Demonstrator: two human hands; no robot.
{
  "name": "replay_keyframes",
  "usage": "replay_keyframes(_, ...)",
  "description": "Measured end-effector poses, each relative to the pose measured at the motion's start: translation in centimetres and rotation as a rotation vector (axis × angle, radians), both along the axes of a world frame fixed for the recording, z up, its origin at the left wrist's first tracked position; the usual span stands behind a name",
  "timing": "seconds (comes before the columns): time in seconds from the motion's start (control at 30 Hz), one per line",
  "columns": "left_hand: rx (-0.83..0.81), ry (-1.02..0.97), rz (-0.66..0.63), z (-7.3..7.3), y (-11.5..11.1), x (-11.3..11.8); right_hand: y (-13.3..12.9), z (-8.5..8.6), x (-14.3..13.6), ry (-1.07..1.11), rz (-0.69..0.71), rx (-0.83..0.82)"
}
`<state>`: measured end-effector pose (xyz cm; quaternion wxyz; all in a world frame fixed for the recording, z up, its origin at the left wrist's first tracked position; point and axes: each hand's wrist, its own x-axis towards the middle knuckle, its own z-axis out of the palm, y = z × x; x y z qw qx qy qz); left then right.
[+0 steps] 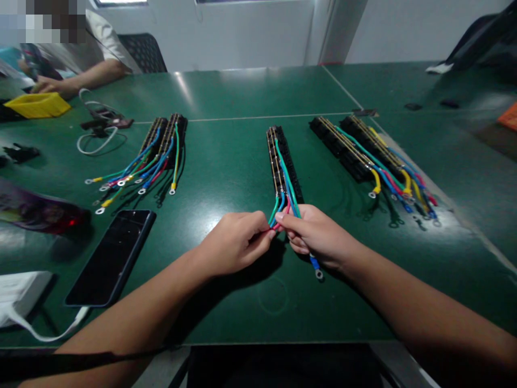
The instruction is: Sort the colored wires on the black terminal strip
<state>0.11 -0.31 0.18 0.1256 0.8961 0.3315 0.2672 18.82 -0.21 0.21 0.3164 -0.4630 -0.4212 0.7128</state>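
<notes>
A long black terminal strip [283,161] lies mid-table, running away from the person, its coloured wires [283,207] fanning toward the near end. The left hand [236,240] pinches a red wire; the right hand [317,234] closes around the bundle, a blue ring-lug lead [315,265] trailing below. The green table [242,102] is matte and faintly glossy under a white wall.
</notes>
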Motion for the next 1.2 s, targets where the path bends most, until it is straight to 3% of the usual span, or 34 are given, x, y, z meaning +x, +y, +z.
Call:
replay_keyframes(0.23, -0.054, -0.065, 0.002, -0.32, 0.27, -0.05, -0.24, 0.06, -0.16, -0.019, -0.009, 0.027)
replay_keyframes(1.2, -0.069, 0.004, -0.029, -0.32, 0.58, -0.2, -0.51, -0.07, 0.11, -0.012, 0.016, 0.045)
